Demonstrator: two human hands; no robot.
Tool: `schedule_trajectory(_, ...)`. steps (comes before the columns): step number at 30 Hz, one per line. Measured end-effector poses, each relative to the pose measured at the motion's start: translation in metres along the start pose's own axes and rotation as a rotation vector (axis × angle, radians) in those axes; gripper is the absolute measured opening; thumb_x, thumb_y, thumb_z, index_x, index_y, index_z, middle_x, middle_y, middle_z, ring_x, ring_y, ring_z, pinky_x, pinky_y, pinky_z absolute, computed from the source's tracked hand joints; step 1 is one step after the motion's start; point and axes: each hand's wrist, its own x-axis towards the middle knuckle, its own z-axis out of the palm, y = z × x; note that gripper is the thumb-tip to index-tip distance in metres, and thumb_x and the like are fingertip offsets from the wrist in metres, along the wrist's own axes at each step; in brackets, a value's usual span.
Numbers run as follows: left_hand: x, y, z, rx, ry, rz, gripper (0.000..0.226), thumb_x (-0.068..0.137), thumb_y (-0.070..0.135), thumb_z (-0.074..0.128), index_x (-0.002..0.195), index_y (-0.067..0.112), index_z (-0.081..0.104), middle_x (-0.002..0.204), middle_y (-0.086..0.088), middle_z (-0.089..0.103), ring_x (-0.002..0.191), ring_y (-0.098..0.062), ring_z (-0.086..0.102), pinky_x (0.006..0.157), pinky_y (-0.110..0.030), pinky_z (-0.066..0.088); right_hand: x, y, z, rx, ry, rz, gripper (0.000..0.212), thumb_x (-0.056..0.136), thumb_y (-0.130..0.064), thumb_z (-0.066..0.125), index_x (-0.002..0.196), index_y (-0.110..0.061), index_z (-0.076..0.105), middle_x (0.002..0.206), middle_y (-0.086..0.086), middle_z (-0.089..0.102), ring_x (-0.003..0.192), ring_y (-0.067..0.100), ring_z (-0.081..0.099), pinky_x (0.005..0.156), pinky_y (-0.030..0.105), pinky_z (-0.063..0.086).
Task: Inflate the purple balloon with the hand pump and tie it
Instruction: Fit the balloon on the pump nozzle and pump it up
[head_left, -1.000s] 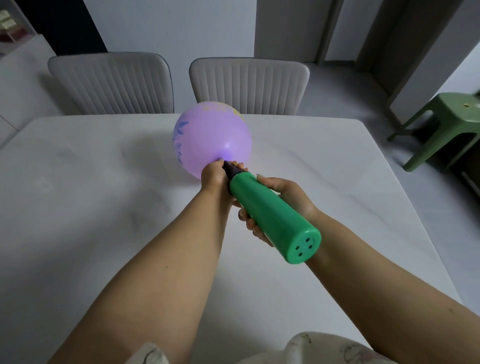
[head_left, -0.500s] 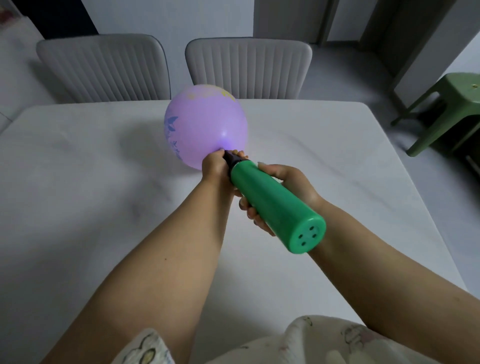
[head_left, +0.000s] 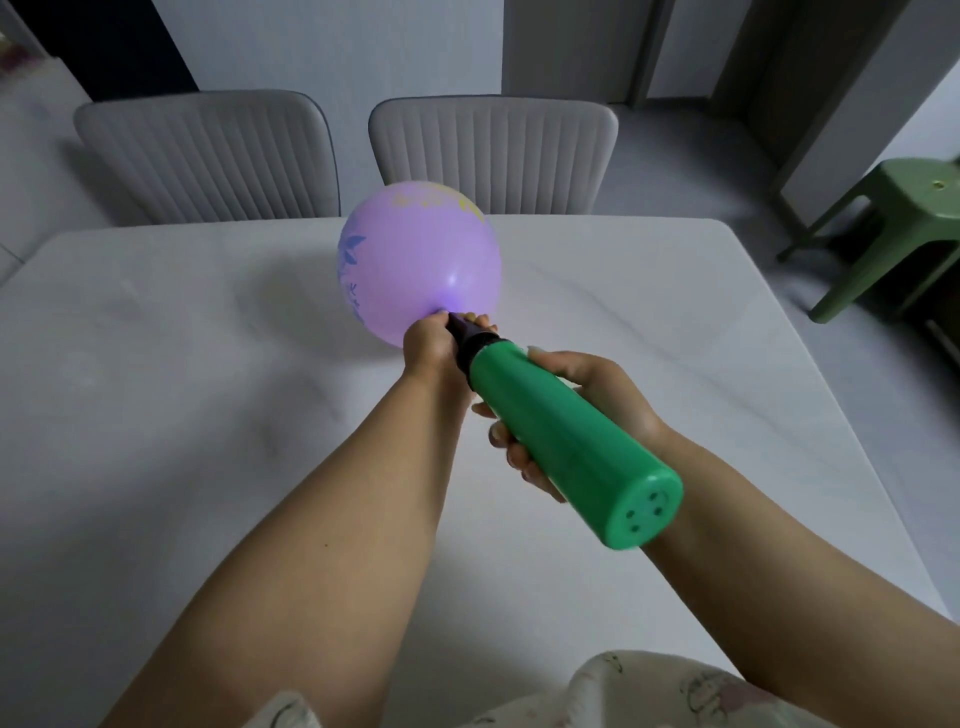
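Left hand (head_left: 428, 349) is pinching the round purple rubber balloon (head_left: 420, 262) onto the green plastic hand pump (head_left: 566, 446), right hand (head_left: 587, 410) is gripping its barrel; a loosening pinch risks blow-off.

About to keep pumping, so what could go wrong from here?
1. Only the left hand pinches the purple balloon onto the black nozzle; a loosened pinch could let it pop off and deflate.
2. The right hand grips the green pump barrel; a skewed stroke might twist the nozzle free.
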Motion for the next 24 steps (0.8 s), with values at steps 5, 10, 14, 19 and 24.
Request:
schedule_trajectory(5, -0.006, 0.0, 0.004, 0.077, -0.024, 0.006, 0.037, 0.099, 0.012, 0.026, 0.062, 0.012, 0.034, 0.051, -0.005, 0.042, 0.052, -0.018, 0.038, 0.053, -0.023, 0.037, 0.014, 0.003, -0.003, 0.044, 0.007, -0.047, 0.048, 0.083, -0.041, 0.048, 0.105, 0.0, 0.056, 0.07, 0.016, 0.06, 0.044, 0.028, 0.061, 0.044, 0.026, 0.053)
schedule_trajectory(10, -0.001, 0.009, 0.005, 0.026, -0.033, 0.029, 0.035, 0.099, 0.013, 0.026, 0.066, 0.011, 0.037, 0.063, -0.004, 0.038, 0.051, -0.018, 0.04, 0.052, -0.023, 0.04, -0.019, 0.019, -0.016, 0.007, -0.072, -0.001, 0.051, 0.075, -0.044, 0.052, 0.104, -0.003, 0.059, 0.069, 0.014, 0.06, 0.045, 0.027, 0.061, 0.045, 0.026, 0.052)
schedule_trajectory(14, 0.0, 0.007, 0.006, 0.025, -0.003, 0.013, 0.033, 0.1, 0.015, 0.026, 0.069, 0.012, 0.037, 0.065, -0.004, 0.038, 0.054, -0.018, 0.04, 0.053, -0.024, 0.041, -0.017, 0.011, -0.012, -0.032, -0.062, 0.008, 0.047, 0.078, -0.042, 0.049, 0.101, -0.002, 0.059, 0.067, 0.015, 0.061, 0.044, 0.028, 0.061, 0.045, 0.026, 0.052)
schedule_trajectory(19, -0.007, 0.002, 0.007, 0.067, -0.009, -0.032, 0.036, 0.099, 0.015, 0.029, 0.063, 0.012, 0.035, 0.048, -0.004, 0.045, 0.053, -0.018, 0.039, 0.054, -0.023, 0.038, 0.012, -0.006, 0.0, -0.024, 0.018, -0.051, 0.045, 0.084, -0.04, 0.048, 0.104, 0.0, 0.055, 0.068, 0.017, 0.06, 0.044, 0.028, 0.06, 0.046, 0.026, 0.052)
schedule_trajectory(24, -0.002, 0.019, 0.007, 0.036, -0.018, 0.021, 0.037, 0.1, 0.016, 0.028, 0.065, 0.012, 0.036, 0.063, -0.003, 0.038, 0.054, -0.017, 0.038, 0.056, -0.024, 0.038, 0.006, 0.003, 0.0, -0.021, -0.029, -0.037, 0.047, 0.075, -0.042, 0.053, 0.1, -0.002, 0.06, 0.068, 0.015, 0.062, 0.047, 0.028, 0.061, 0.049, 0.025, 0.053)
